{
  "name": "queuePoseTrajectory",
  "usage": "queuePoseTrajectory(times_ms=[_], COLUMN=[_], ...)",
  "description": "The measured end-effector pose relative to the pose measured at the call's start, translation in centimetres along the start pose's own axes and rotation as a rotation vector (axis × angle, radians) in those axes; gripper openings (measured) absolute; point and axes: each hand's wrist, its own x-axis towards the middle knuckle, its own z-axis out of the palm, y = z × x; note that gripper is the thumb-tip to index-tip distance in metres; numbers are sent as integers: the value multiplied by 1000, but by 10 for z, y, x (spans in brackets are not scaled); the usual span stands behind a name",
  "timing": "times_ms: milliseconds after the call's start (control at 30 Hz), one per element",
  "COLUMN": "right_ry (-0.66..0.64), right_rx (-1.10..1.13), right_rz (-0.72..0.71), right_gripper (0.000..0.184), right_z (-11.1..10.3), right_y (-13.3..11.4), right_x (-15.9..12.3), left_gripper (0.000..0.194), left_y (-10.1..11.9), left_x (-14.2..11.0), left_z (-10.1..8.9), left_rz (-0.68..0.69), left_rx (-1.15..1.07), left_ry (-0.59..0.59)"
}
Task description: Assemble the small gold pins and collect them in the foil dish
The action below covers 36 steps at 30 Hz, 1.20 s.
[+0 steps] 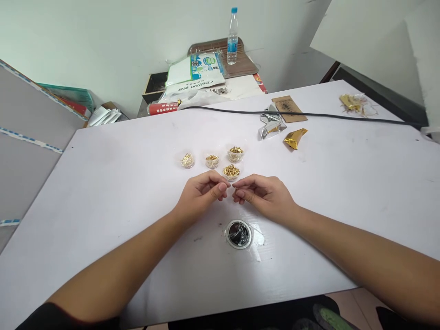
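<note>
My left hand point(202, 192) and my right hand point(264, 195) face each other over the white table, fingertips almost touching. Thumb and index finger are pinched together on both sides. A tiny glint shows at the right fingertips, too small to name; what the left pinch holds is hidden. Just beyond the fingers stands a clear cup of small gold pieces point(231, 172). Behind it are a second cup of gold pieces point(235, 154), a smaller cup of gold pieces point(212, 160) and a cup of thin gold pins point(187, 160).
A round dark inset point(239, 234) with clear tape lies nearer me. Farther back are a gold foil pouch point(295, 138), silver packets point(272, 128), brown card point(289, 109) and a plastic bag point(357, 104). A black cable point(233, 111) crosses the table point(103, 183). A water bottle point(233, 36) stands beyond.
</note>
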Motion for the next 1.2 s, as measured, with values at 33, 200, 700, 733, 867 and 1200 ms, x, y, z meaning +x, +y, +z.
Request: queuePoseTrajectory(times_ms=[33,200,700,733,867,1200], right_ry=[-4,-14,-2,-1,5,-9], right_rx=[-3,-29,-118,-119,-113,-304], right_rz=[-2,-7,1,-3,-2,-106], right_gripper=[13,12,10,9,10,9], right_z=[1,6,13,13,13,10], right_y=[0,1,-4,-3,-3,-7], right_x=[0,0,3,3,2,3], left_gripper=[18,22,25,25,26,22], left_y=[-2,-6,-7,-6,-4,-4], left_x=[0,2,4,4,5,0], left_z=[-1,-1,0,1,1,2], left_rz=[-28,-132,-81,-78,-86,-51], left_rx=[-16,-123,-135,-133,-112,167], left_ry=[19,58,-9,-13,-14,60])
